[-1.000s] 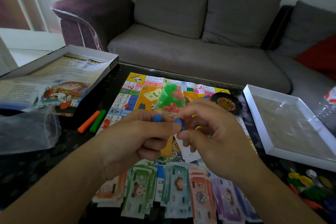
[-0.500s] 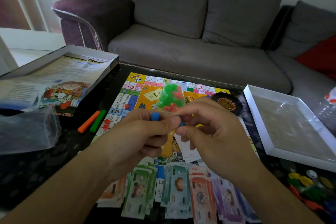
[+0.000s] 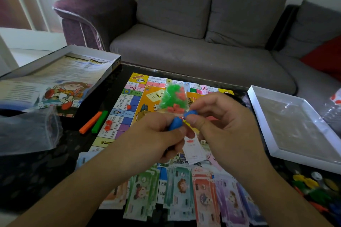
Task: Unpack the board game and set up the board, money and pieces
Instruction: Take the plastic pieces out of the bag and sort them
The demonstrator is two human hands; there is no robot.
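holding a small bag of green and red pieces (image 3: 170, 100) above the board (image 3: 129, 108) at the table's middle, both hands pinch its blue closure: left hand (image 3: 156, 134), right hand (image 3: 221, 127). a sudden tear could scatter pieces over the money (image 3: 180, 190) along the near edge.
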